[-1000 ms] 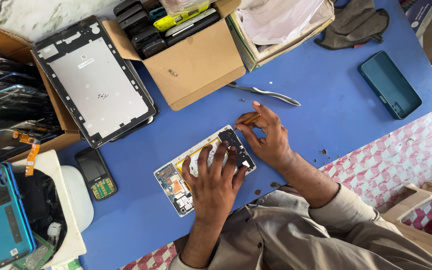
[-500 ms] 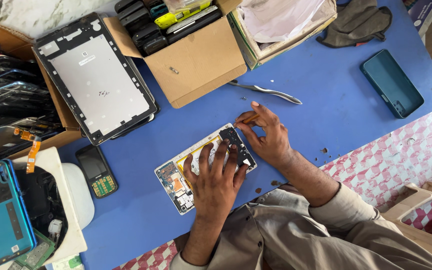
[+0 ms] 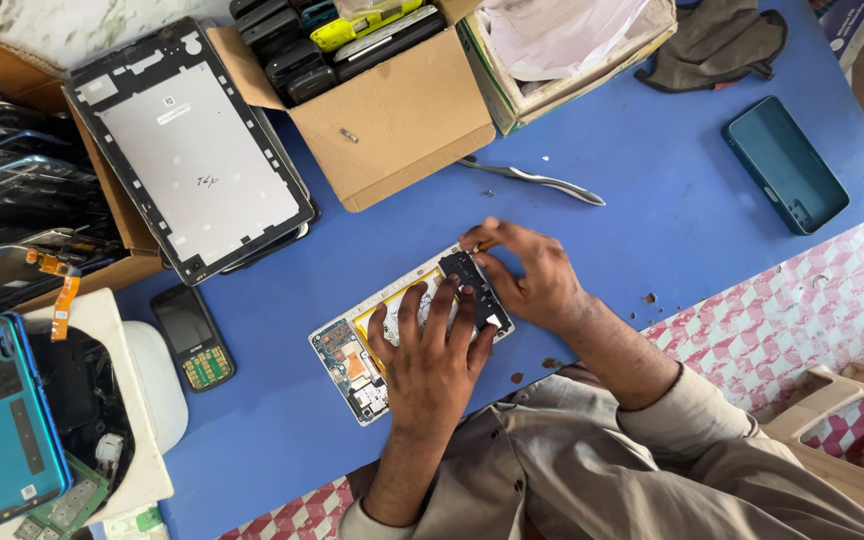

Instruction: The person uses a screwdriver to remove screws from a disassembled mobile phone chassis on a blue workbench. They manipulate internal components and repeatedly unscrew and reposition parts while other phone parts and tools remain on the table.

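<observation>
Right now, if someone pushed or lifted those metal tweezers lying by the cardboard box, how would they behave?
The tweezers look thin, smooth metal lying flat on the blue table, so they would probably slide, not roll. Likely light and springy. The narrow tips could make them awkward to pinch up off the flat surface.

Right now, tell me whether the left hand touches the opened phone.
Touching: the head view shows the left hand lying flat on the opened phone, fingers spread across it.
</observation>
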